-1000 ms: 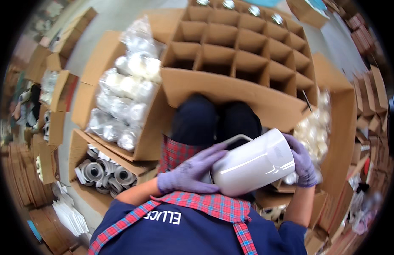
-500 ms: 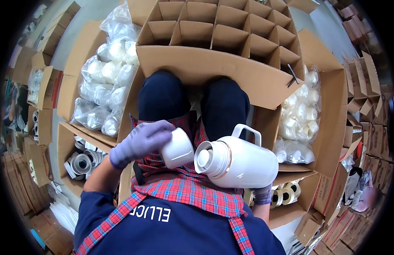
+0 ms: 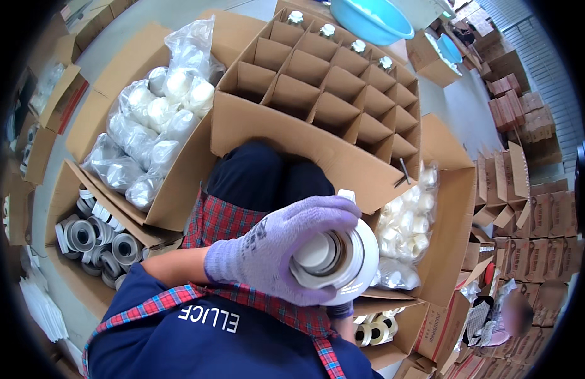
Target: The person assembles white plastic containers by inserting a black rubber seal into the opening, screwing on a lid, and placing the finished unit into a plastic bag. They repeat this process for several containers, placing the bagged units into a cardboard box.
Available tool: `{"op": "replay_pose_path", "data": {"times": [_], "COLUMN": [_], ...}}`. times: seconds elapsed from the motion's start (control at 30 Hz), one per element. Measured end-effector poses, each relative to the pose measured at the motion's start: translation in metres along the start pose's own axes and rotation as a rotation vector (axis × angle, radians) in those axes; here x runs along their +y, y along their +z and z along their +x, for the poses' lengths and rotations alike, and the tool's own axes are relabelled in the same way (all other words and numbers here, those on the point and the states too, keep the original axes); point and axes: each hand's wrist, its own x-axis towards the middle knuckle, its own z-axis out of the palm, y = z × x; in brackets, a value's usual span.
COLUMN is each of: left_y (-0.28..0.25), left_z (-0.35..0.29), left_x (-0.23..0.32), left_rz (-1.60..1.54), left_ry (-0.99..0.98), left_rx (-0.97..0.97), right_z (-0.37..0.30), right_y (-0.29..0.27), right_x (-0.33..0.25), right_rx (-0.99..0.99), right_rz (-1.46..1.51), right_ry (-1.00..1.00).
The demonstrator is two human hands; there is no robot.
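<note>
A white vacuum jug [image 3: 365, 265] is tilted with its mouth toward me, showing the round white stopper [image 3: 313, 254] and a copper-coloured ring. My left hand [image 3: 283, 246], in a purple glove, curls its thumb and fingers round the jug's neck. Below the jug, only a bit of my right hand [image 3: 340, 310] shows, also gloved in purple. It supports the jug from underneath, its fingers hidden behind it. A small part of the white handle [image 3: 347, 195] shows at the far side of the jug. The white cup cannot be made out.
Ahead stands a divided carton [image 3: 273, 129] with silvery bottles in its far row. Bagged white cups [image 3: 160, 114] fill a left box; bagged white parts [image 3: 403, 221] fill a right one. Grey rings [image 3: 125, 246] and cream rings [image 3: 378, 330] lie lower. A blue basin [image 3: 374, 22] is beyond.
My left hand has moved right, from holding the white cup to gripping the jug's neck. The jug has turned its mouth toward me. My view has shifted, showing the bottles and the basin.
</note>
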Motion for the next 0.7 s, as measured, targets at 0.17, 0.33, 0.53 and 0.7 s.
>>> {"op": "replay_pose_path", "data": {"times": [0.17,0.33,0.53,0.7], "left_y": [-0.001,-0.005,0.002,-0.001], "left_z": [0.009,0.012,0.005,-0.021], "left_x": [0.015,0.020,0.019,-0.019], "left_rz": [-0.078,-0.062,-0.128,0.102], "left_ry": [0.036,0.024,0.108,-0.028], "left_rx": [-0.030,-0.094,-0.204,-0.423], "right_z": [0.074,0.081,0.024,-0.006], "right_y": [0.071,0.069,-0.023,-0.092], "right_x": [-0.013,-0.013,-0.025,-0.048], "right_rx": [-0.044,-0.030,0.067,0.149], "right_rz": [-0.034,-0.064,-0.161,-0.390], "right_ry": [-0.099,-0.132,-0.166,-0.327]}}
